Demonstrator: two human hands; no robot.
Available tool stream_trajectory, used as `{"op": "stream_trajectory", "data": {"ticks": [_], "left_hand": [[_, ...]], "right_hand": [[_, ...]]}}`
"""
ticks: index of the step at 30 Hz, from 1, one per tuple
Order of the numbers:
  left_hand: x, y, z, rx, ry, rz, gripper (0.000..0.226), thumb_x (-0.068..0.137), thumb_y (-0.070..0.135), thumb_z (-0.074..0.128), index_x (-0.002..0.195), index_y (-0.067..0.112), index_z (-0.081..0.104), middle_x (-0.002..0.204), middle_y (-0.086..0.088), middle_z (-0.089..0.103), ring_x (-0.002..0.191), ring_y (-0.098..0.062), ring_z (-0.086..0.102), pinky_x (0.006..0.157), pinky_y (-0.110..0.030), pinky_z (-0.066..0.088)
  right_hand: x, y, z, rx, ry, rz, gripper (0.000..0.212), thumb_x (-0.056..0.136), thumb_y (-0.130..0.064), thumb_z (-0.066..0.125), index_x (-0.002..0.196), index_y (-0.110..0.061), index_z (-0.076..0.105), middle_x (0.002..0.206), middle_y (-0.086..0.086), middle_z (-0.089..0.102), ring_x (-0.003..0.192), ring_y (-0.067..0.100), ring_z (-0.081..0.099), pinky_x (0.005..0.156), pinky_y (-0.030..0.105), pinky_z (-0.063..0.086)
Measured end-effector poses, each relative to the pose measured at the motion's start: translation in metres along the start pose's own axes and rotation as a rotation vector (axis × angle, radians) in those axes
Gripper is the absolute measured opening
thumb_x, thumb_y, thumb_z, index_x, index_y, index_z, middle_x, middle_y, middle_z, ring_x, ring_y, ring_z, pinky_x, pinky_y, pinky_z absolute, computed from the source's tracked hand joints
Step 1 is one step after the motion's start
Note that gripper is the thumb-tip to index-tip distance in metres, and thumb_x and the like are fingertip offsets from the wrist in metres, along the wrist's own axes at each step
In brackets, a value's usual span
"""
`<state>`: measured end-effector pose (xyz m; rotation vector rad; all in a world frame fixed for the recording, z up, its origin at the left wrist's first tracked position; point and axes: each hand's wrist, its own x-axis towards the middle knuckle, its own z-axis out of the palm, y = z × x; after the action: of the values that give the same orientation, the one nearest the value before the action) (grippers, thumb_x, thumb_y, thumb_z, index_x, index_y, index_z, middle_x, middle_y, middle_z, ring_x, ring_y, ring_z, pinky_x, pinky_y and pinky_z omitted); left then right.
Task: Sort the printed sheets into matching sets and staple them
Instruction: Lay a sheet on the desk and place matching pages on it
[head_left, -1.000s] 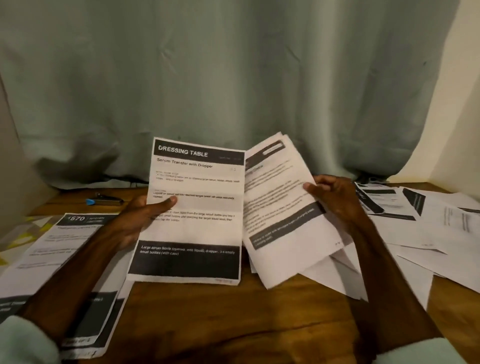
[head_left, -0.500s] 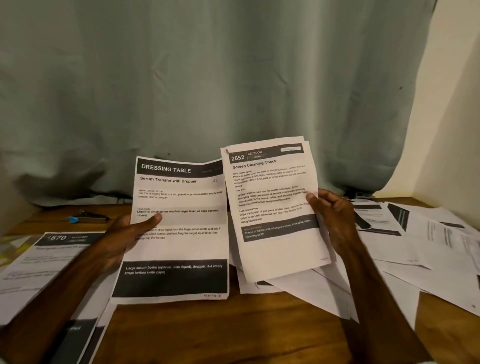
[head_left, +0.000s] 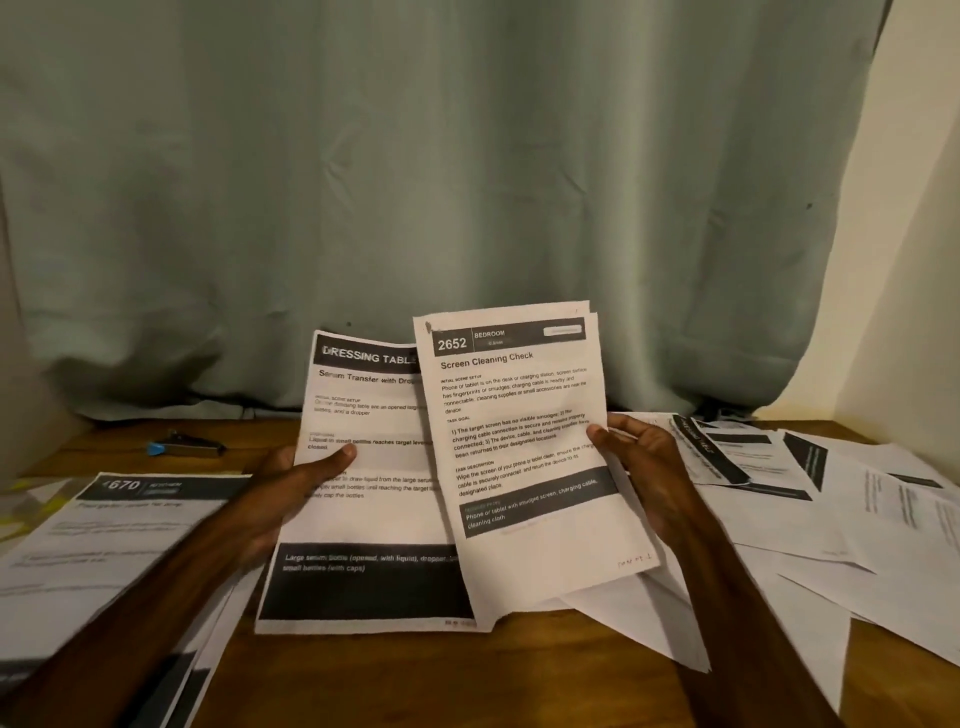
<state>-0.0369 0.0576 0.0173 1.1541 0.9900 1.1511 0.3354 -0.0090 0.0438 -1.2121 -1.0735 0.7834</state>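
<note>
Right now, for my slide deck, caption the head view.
Left hand holds the Dressing Table sheet, right hand the Screen Cleaning Check sheet, over a wooden table.

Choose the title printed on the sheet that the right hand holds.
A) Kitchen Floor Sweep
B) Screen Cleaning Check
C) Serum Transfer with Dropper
B: the sheet in the right hand reads "Screen Cleaning Check" under the header 2652 BEDROOM.

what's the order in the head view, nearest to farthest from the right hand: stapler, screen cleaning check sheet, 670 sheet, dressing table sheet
1. screen cleaning check sheet, gripped in the right hand.
2. dressing table sheet, just left of it, held by the left hand.
3. 670 sheet and stapler, far left on the table: too close to call.
</note>
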Motion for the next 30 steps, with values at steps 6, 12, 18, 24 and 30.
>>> {"op": "stream_trajectory", "data": {"ticks": [6, 12, 18, 24, 30], "left_hand": [[-0.003, -0.007, 0.032, 0.156, -0.015, -0.048, 0.03, 0.097, 0.043, 0.062, 0.106, 0.017, 0.072, 0.091, -0.003, 0.08, 0.078, -0.017, 0.077, 0.066, -0.027, 0.06], [-0.003, -0.031, 0.035, 0.213, -0.084, 0.024, 0.038, 0.087, 0.016, 0.078, 0.123, 0.015, 0.068, 0.113, -0.001, 0.077, 0.095, -0.014, 0.076, 0.071, -0.027, 0.062], [0.0, -0.04, 0.034, 0.339, -0.102, 0.21, 0.036, 0.084, 0.001, 0.078, 0.116, 0.017, 0.069, 0.113, 0.004, 0.075, 0.105, -0.021, 0.073, 0.08, -0.031, 0.062], [0.004, -0.05, 0.03, 0.447, 0.072, 0.295, 0.038, 0.086, 0.01, 0.079, 0.123, 0.006, 0.068, 0.123, -0.008, 0.072, 0.101, -0.023, 0.074, 0.084, -0.042, 0.062], [0.01, -0.027, 0.016, 0.44, 0.125, 0.31, 0.033, 0.082, 0.015, 0.085, 0.112, 0.006, 0.075, 0.11, -0.005, 0.077, 0.09, -0.016, 0.076, 0.081, -0.039, 0.063]], "right_hand": [[-0.008, 0.016, 0.033, -0.129, -0.062, 0.177, 0.014, 0.095, -0.021, 0.071, 0.108, -0.017, 0.073, 0.098, -0.001, 0.077, 0.079, 0.014, 0.074, 0.061, 0.019, 0.053], [-0.021, 0.019, 0.065, -0.05, -0.181, 0.245, 0.022, 0.088, -0.016, 0.078, 0.109, -0.013, 0.07, 0.098, 0.004, 0.079, 0.082, 0.021, 0.077, 0.071, 0.033, 0.063], [-0.03, 0.036, 0.078, -0.157, -0.269, 0.218, 0.036, 0.083, -0.016, 0.083, 0.117, -0.01, 0.072, 0.111, 0.008, 0.077, 0.09, 0.024, 0.077, 0.081, 0.039, 0.062], [-0.035, 0.042, 0.098, -0.364, -0.165, 0.103, 0.023, 0.084, -0.021, 0.082, 0.105, -0.016, 0.074, 0.102, -0.004, 0.077, 0.072, 0.012, 0.075, 0.059, 0.02, 0.057], [-0.029, 0.023, 0.075, -0.242, -0.141, 0.214, 0.015, 0.085, -0.018, 0.08, 0.093, -0.017, 0.068, 0.087, -0.004, 0.072, 0.06, 0.005, 0.071, 0.045, 0.011, 0.048]]}}
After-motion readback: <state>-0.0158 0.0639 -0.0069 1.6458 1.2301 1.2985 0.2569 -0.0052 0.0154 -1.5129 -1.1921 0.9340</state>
